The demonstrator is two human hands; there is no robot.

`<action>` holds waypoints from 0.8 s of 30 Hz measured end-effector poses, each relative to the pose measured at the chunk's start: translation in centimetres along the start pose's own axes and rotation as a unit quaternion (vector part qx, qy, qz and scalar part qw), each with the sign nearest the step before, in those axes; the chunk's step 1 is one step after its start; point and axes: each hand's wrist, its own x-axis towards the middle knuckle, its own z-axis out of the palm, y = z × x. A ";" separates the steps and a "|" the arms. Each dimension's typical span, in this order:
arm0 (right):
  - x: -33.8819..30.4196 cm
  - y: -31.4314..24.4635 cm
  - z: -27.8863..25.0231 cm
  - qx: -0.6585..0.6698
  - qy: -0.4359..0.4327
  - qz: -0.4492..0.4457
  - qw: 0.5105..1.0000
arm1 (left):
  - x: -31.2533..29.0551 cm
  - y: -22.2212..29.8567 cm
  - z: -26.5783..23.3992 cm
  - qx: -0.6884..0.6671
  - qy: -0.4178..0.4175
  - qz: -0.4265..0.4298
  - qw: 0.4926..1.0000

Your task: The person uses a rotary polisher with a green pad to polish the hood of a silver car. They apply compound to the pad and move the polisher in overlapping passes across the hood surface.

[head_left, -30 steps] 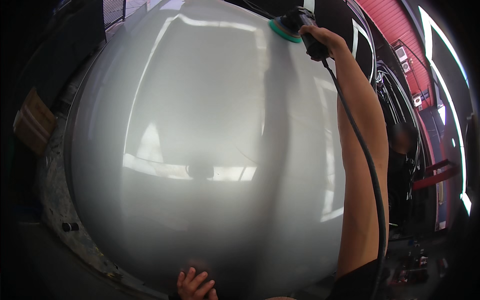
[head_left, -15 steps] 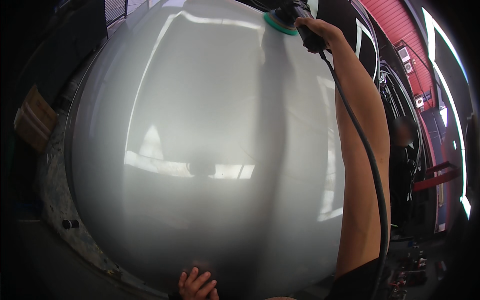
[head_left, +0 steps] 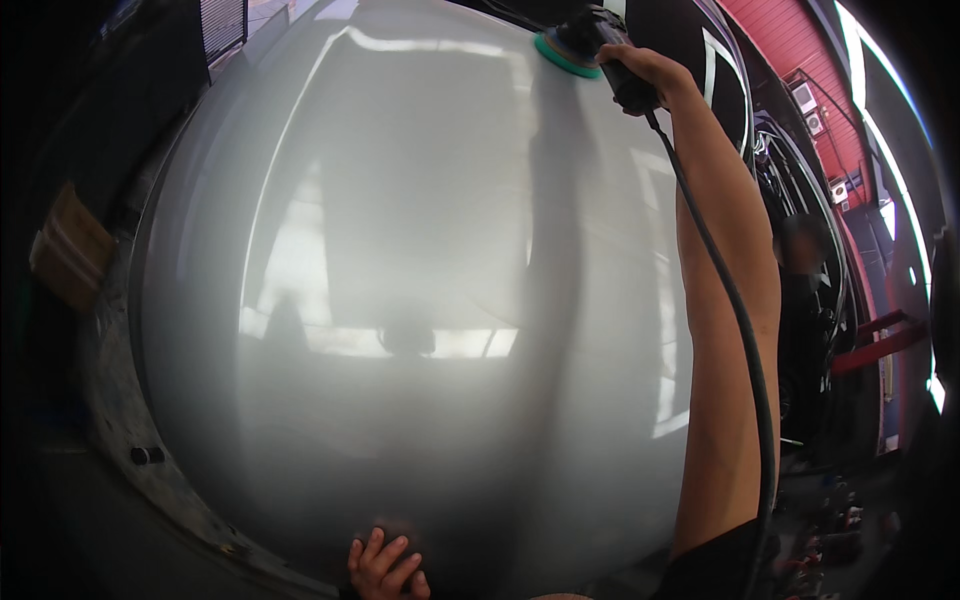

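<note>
A glossy silver-grey car panel (head_left: 420,220), probably a hood, fills the middle of the view. At its far right part, my outstretched right hand (head_left: 655,72) is closed around the black body of a power polisher (head_left: 630,92). The polisher's round green pad (head_left: 555,57) sits against the panel surface. A black power cord (head_left: 735,290) runs from the tool back along my right forearm. My left hand (head_left: 386,568) rests on the near edge of the panel, fingers apart, with nothing held.
A black car (head_left: 765,150) stands beyond my right arm, with another person (head_left: 803,250) beside it. Red lift arms (head_left: 880,342) are farther right. On the left are a cardboard box (head_left: 75,250) and a small dark cylinder (head_left: 147,455) on the floor.
The polisher and my right hand have shifted slightly to the right and nearer. My left hand sits a little farther left, still on the panel's near edge.
</note>
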 end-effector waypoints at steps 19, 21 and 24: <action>0.0 0.1 0.3 0.018 0.020 0.024 0.999 | 1.9 -2.2 -1.8 0.042 0.024 0.008 0.999; 0.1 0.3 0.1 0.018 0.011 0.015 1.000 | 1.5 -1.7 -1.4 0.040 0.019 0.010 0.999; 1.0 0.3 0.0 -0.006 0.016 0.017 1.000 | 1.2 -0.7 -0.4 0.035 0.016 0.010 0.999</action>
